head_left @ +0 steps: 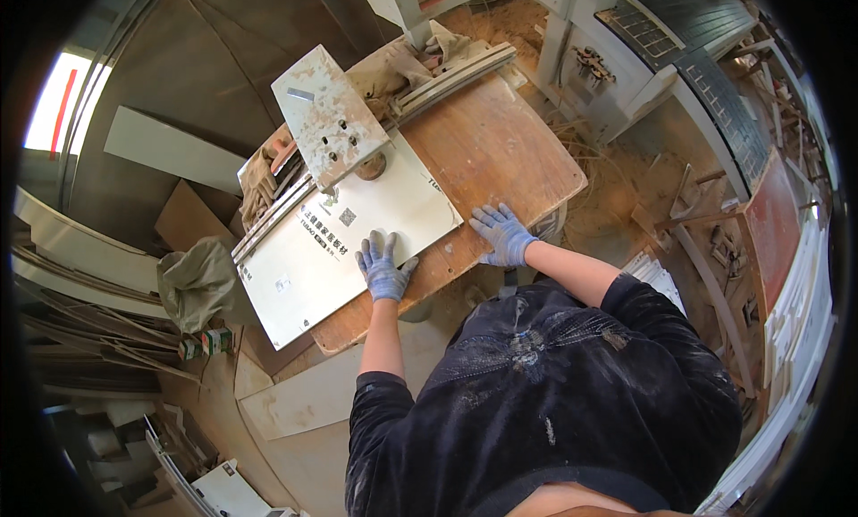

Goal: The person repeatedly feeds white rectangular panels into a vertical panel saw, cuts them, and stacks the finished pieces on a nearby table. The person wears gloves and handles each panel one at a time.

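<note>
A white rectangular board (375, 215) with dark printing lies on a worn reddish-brown wooden worktable (500, 146). Gloved in blue-grey, my left hand (384, 267) rests flat near the board's front edge, its fingers spread. My right hand (504, 235), in a matching glove, lies with fingers outstretched on the wooden tabletop at the board's right corner; it holds nothing. Over the board's back edge stands a dusty white box-shaped machine head (329, 115) with several dark holes in its face. What is under it is partly hidden.
A long rail (460, 77) runs along the table's back, with crumpled cloth (407, 66) behind it. Work gloves (259, 184) lie left of the machine. A sack (198, 285) and stacked strips (85, 325) stand at left. Sawdust and offcuts (657, 218) cover the floor at right.
</note>
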{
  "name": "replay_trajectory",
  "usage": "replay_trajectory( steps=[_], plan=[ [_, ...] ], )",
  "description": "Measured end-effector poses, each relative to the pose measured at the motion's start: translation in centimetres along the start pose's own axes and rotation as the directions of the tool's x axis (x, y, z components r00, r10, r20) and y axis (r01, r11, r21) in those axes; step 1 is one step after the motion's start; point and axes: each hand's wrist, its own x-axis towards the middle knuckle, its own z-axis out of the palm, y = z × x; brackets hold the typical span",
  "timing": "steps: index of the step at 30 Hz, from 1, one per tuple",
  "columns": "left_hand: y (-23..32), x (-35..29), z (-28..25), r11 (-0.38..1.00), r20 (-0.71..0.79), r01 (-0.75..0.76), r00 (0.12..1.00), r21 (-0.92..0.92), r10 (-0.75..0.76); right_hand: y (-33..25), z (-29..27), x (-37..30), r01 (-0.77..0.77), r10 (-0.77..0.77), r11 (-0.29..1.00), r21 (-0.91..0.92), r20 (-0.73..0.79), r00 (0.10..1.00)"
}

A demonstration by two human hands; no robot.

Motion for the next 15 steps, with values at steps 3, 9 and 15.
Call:
replay_trajectory(
  steps=[3, 9, 15],
  plan=[
    [0.07, 0.04, -0.16, 1.0, 0.011, 0.004, 1.0, 0.007, -0.004, -0.02, -0.05, -0.14, 0.008, -0.008, 1.0, -0.008, 0.003, 1.0],
    [0.16, 0.15, -0.27, 1.0, 0.02, 0.003, 1.0, 0.026, -0.004, -0.27, -0.64, -0.29, 0.005, -0.005, 1.0, -0.013, 0.015, 1.0],
    [0.18, 0.14, -0.26, 1.0, 0.021, 0.002, 1.0, 0.029, -0.003, -0.4, -0.79, -0.33, 0.002, -0.002, 1.0, -0.017, 0.013, 1.0]
  ],
)
